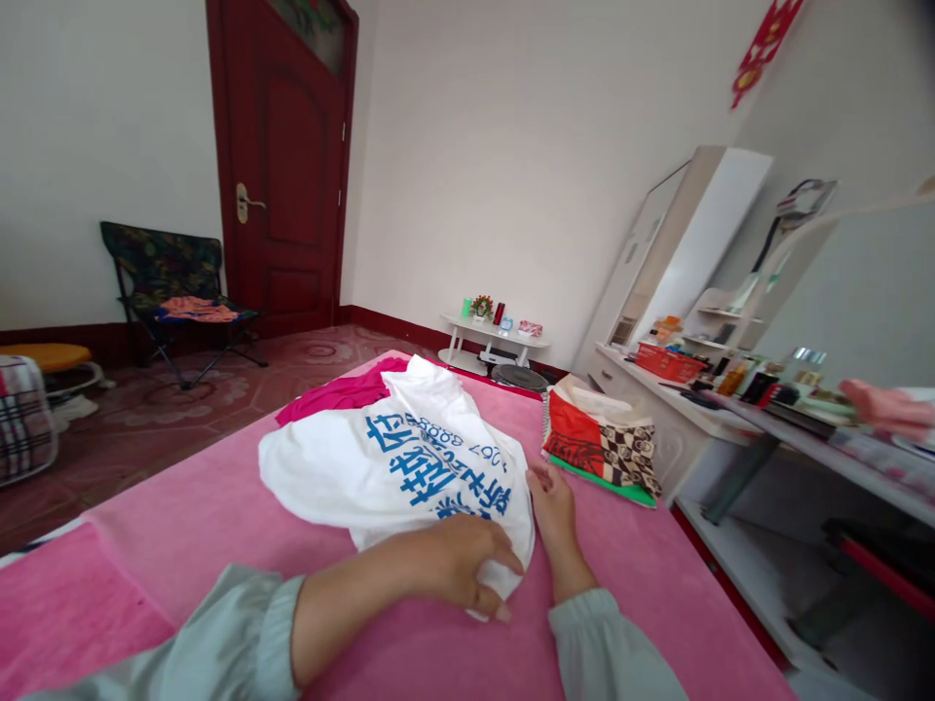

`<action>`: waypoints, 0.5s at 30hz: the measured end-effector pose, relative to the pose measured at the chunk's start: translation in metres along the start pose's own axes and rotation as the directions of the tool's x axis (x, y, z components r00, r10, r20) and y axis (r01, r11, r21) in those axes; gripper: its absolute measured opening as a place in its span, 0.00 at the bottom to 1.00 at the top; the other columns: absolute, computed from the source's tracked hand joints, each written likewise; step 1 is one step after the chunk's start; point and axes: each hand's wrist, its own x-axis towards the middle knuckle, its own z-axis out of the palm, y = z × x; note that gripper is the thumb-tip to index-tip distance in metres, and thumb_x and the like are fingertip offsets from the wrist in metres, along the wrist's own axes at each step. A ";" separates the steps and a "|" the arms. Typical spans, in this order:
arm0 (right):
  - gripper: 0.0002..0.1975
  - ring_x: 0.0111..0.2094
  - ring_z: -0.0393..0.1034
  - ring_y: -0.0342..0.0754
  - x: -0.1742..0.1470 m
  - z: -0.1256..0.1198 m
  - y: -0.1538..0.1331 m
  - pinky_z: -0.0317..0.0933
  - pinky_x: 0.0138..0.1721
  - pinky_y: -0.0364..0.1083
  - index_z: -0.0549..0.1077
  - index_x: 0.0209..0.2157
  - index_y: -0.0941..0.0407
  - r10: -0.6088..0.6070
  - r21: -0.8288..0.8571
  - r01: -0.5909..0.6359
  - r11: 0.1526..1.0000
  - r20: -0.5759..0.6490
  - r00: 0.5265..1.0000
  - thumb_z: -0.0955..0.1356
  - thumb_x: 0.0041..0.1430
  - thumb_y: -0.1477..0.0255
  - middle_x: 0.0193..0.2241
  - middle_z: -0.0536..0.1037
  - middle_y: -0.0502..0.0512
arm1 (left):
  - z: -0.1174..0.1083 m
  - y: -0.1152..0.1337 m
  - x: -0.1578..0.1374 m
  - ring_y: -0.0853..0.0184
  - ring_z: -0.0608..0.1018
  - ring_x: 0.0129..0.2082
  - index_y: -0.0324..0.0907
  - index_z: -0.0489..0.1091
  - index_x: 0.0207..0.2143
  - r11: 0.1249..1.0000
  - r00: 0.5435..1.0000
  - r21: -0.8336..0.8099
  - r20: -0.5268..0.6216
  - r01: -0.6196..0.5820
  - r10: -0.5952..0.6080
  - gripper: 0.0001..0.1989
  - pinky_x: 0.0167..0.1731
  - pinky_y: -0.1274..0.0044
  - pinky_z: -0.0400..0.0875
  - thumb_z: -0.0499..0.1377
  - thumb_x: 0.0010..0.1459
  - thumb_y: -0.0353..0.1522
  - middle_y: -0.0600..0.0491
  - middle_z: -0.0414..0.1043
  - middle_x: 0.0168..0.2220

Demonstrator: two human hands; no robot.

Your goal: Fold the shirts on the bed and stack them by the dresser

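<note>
1. Pale sleeves (226, 633) lead forward; the left hand (454, 557) curves over the near edge of the white shirt (336, 469), thumb and fingers apart; I cannot tell whether it pinches.
2. Right hand (556, 516) touches the shirt's right edge, grip unclear.
3. Shirt lies on pink bedding (211, 506), overlapping magenta cloth (336, 393).
4. Folded clothes (600, 443) lie just beyond.

On the bed (219, 506) before you lies a shirt (321, 477), your left hand (467, 560) over its near end and your right hand (553, 501) at its right edge. Another garment (336, 394) lies behind it, to the left; a pile of clothes (584, 438) sits to its right, beyond your right hand. Right of the bed stands the counter (737, 423), a basket (668, 363) on it. Far left, a chair (161, 253) bears a cloth (197, 310).
</note>
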 end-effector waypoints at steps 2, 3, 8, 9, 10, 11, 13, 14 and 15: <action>0.22 0.42 0.72 0.54 0.000 -0.001 -0.005 0.65 0.44 0.49 0.73 0.43 0.60 -0.031 -0.079 0.027 0.997 -0.047 0.998 0.63 0.51 0.61 0.43 0.77 0.63 | -0.014 -0.009 0.006 0.65 0.79 0.34 0.50 0.76 0.43 0.992 0.999 -0.117 0.012 -0.040 0.042 0.16 0.36 0.77 0.71 0.62 0.51 0.40 0.56 0.79 0.36; 0.22 0.42 0.72 0.54 0.000 -0.001 -0.011 0.65 0.44 0.49 0.73 0.43 0.60 -0.071 -0.129 0.063 0.990 -0.056 0.996 0.63 0.52 0.61 0.43 0.76 0.63 | -0.023 -0.017 0.009 0.65 0.79 0.32 0.46 0.76 0.44 0.987 0.998 -0.156 -0.040 -0.044 0.038 0.16 0.34 0.77 0.72 0.58 0.55 0.39 0.55 0.79 0.35; 0.13 0.35 0.72 0.50 -0.007 0.006 -0.062 0.64 0.40 0.47 0.76 0.35 0.57 -0.237 -0.251 0.265 0.931 0.137 0.962 0.63 0.52 0.68 0.36 0.77 0.58 | -0.077 -0.092 0.012 0.62 0.76 0.42 0.42 0.75 0.43 0.942 0.720 0.006 -0.646 0.337 -0.253 0.15 0.44 0.74 0.68 0.55 0.57 0.37 0.51 0.77 0.42; 0.12 0.33 0.72 0.49 -0.010 0.007 -0.074 0.64 0.37 0.47 0.76 0.34 0.57 -0.206 -0.225 0.262 0.938 0.247 0.947 0.63 0.52 0.68 0.34 0.78 0.56 | -0.083 -0.109 0.008 0.62 0.76 0.42 0.42 0.76 0.42 0.909 0.700 0.011 -0.642 0.417 -0.314 0.15 0.44 0.74 0.68 0.55 0.56 0.37 0.51 0.78 0.42; 0.12 0.31 0.72 0.48 -0.014 0.007 -0.085 0.64 0.35 0.46 0.77 0.35 0.56 -0.159 -0.198 0.252 0.947 0.390 0.907 0.65 0.51 0.67 0.33 0.78 0.54 | -0.086 -0.126 0.003 0.62 0.77 0.40 0.42 0.76 0.41 0.893 0.696 0.007 -0.630 0.449 -0.345 0.14 0.43 0.74 0.69 0.55 0.55 0.35 0.51 0.78 0.40; 0.13 0.31 0.72 0.48 -0.017 0.006 -0.094 0.64 0.34 0.46 0.77 0.37 0.55 -0.111 -0.176 0.246 0.953 0.552 0.826 0.67 0.49 0.66 0.33 0.78 0.53 | -0.087 -0.141 -0.002 0.62 0.77 0.39 0.42 0.77 0.39 0.884 0.701 0.005 -0.611 0.467 -0.367 0.13 0.43 0.74 0.69 0.56 0.54 0.35 0.52 0.78 0.39; 0.24 0.37 0.73 0.51 -0.025 0.003 -0.109 0.65 0.39 0.47 0.75 0.45 0.53 -0.024 -0.171 0.286 0.943 0.822 0.569 0.72 0.42 0.64 0.40 0.78 0.53 | -0.084 -0.163 -0.009 0.64 0.77 0.38 0.43 0.77 0.38 0.888 0.726 -0.002 -0.575 0.461 -0.378 0.12 0.42 0.76 0.69 0.57 0.53 0.34 0.54 0.79 0.39; 0.31 0.42 0.72 0.53 -0.029 0.001 -0.115 0.64 0.43 0.48 0.73 0.49 0.52 0.014 -0.186 0.336 0.924 0.891 0.454 0.74 0.38 0.63 0.45 0.76 0.54 | -0.082 -0.171 -0.011 0.64 0.77 0.39 0.44 0.77 0.37 0.892 0.735 -0.003 -0.564 0.452 -0.375 0.12 0.43 0.76 0.69 0.57 0.52 0.34 0.54 0.79 0.39; 0.37 0.47 0.69 0.56 -0.032 -0.001 -0.121 0.61 0.48 0.50 0.71 0.52 0.52 0.050 -0.211 0.396 0.894 0.923 0.381 0.75 0.35 0.62 0.49 0.74 0.55 | -0.079 -0.177 -0.011 0.64 0.77 0.39 0.44 0.78 0.38 0.896 0.743 -0.002 -0.558 0.444 -0.370 0.12 0.43 0.77 0.69 0.58 0.52 0.35 0.55 0.78 0.40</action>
